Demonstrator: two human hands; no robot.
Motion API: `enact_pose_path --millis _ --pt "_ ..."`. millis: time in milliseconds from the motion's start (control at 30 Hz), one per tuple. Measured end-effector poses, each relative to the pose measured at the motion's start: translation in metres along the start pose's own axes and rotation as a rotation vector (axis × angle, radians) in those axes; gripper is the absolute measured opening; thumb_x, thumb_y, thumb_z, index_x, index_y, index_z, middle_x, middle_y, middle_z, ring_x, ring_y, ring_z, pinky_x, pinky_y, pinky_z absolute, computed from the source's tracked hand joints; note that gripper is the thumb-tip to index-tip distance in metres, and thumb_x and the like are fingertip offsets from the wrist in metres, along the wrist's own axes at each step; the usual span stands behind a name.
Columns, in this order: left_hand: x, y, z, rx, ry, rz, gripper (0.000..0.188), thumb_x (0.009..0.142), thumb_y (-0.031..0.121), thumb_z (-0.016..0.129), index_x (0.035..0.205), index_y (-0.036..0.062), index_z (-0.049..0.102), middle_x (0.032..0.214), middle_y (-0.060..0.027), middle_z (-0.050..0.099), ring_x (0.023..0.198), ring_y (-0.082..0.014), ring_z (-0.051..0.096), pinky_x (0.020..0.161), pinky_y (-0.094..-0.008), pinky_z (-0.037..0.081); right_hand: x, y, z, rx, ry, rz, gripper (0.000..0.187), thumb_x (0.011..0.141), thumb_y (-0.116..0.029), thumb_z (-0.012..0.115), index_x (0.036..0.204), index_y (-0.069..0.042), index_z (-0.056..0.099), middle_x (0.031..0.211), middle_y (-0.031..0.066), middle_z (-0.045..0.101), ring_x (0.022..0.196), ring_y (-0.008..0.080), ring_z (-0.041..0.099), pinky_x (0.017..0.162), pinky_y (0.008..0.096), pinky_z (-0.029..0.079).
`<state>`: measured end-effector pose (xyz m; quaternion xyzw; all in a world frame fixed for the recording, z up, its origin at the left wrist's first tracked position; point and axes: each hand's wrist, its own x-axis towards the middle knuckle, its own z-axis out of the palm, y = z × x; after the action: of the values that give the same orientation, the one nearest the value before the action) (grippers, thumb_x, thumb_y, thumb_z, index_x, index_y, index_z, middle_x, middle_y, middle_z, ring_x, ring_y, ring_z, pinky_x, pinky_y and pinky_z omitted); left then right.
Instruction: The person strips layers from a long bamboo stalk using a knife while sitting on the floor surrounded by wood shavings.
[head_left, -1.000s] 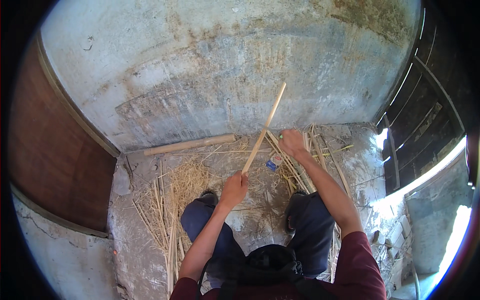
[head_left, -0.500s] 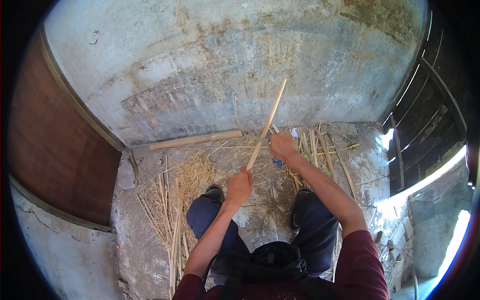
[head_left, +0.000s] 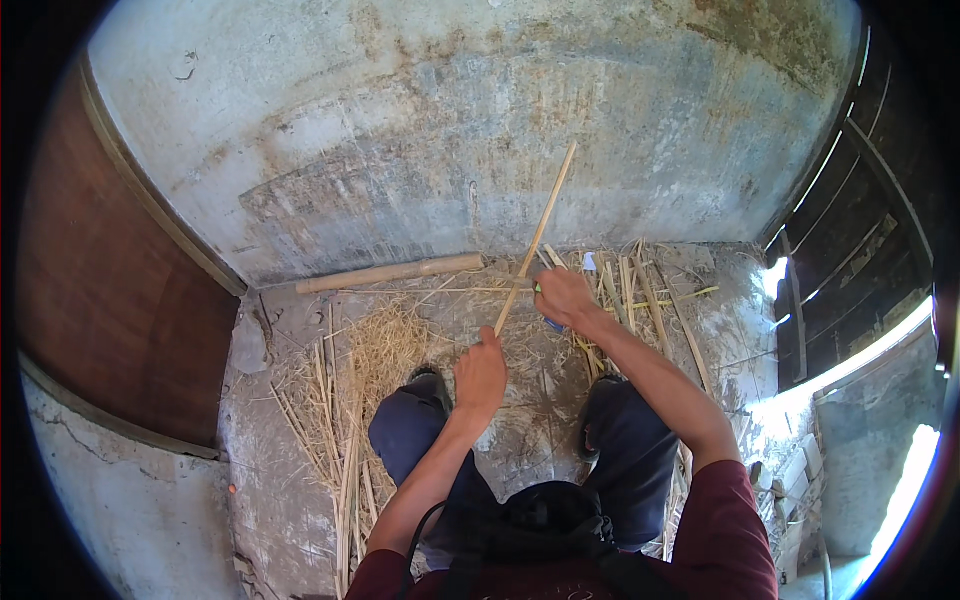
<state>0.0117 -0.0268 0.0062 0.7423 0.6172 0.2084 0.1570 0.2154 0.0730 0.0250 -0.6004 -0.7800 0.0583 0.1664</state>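
Observation:
Closed around the lower end of a long, pale bamboo strip (head_left: 550, 212) is my left hand (head_left: 481, 378). The strip slants up and away to the right, its far tip in front of the wall. My right hand (head_left: 566, 298) is closed on a knife (head_left: 523, 284), whose small blade lies across the strip a little above my left hand. A bit of green shows at the knife's handle; my fingers hide the rest of it. Both hands are over the floor, ahead of my knees.
A thick bamboo pole (head_left: 390, 274) lies along the base of the wall (head_left: 480, 130). Shavings (head_left: 385, 350) and several strips (head_left: 345, 480) are heaped at my left; more strips (head_left: 650, 300) lie at right. A brown door panel (head_left: 130, 270) stands left, dark boards (head_left: 850, 220) right.
The bamboo strip has turned slightly, so it looks narrower, and its far tip is a little higher. The knife blade is less visible. Both hands keep their grip, almost in the same place.

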Motion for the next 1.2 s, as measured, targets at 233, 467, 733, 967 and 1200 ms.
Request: enact_pose_path --millis 233,467,733,967,1200 --pt "-0.002 0.003 0.004 0.048 -0.007 -0.012 0.018 0.111 0.02 0.046 0.112 0.0018 0.049 0.089 -0.0278 0.073 0.085 -0.0505 0.072 0.073 -0.0617 0.054 0.001 0.001 -0.001 -0.01 -0.022 -0.01 0.022 0.08 -0.013 0.062 0.084 0.003 0.075 0.085 0.0293 0.072 0.083 0.0467 0.073 0.077 0.0543 0.06" --pt "-0.001 0.007 0.0 0.059 -0.024 -0.044 0.018 0.111 0.02 0.045 0.117 0.0028 0.047 0.09 -0.0277 0.073 0.085 -0.0512 0.071 0.074 -0.0631 0.052 0.006 -0.004 -0.005 -0.049 -0.01 0.028 0.024 0.081 -0.015 0.062 0.087 0.003 0.077 0.086 0.029 0.073 0.083 0.0465 0.074 0.079 0.0525 0.06" --pt "-0.011 0.001 0.007 0.069 -0.047 -0.018 0.019 0.111 0.019 0.044 0.118 0.0015 0.047 0.092 -0.0291 0.072 0.085 -0.0526 0.07 0.075 -0.0635 0.053 0.029 0.045 -0.016 -0.09 0.02 0.291 0.026 0.084 -0.018 0.064 0.094 0.001 0.078 0.096 0.0282 0.076 0.092 0.0439 0.076 0.081 0.0507 0.062" --pt "-0.014 0.005 0.002 0.026 -0.079 -0.013 0.02 0.111 0.02 0.045 0.117 0.0007 0.047 0.091 -0.0301 0.072 0.086 -0.0538 0.07 0.077 -0.0641 0.053 0.021 0.063 -0.011 -0.092 0.059 0.261 0.026 0.084 -0.017 0.063 0.096 0.0 0.079 0.098 0.0295 0.075 0.093 0.0457 0.075 0.084 0.0513 0.061" --pt "-0.011 0.006 0.0 0.046 -0.064 -0.011 0.02 0.111 0.021 0.046 0.115 0.0018 0.048 0.091 -0.0298 0.072 0.085 -0.053 0.07 0.075 -0.0641 0.053 0.001 0.022 -0.004 -0.002 -0.026 0.009 0.024 0.081 -0.012 0.06 0.09 0.002 0.077 0.089 0.0303 0.073 0.089 0.0476 0.073 0.083 0.0529 0.06"
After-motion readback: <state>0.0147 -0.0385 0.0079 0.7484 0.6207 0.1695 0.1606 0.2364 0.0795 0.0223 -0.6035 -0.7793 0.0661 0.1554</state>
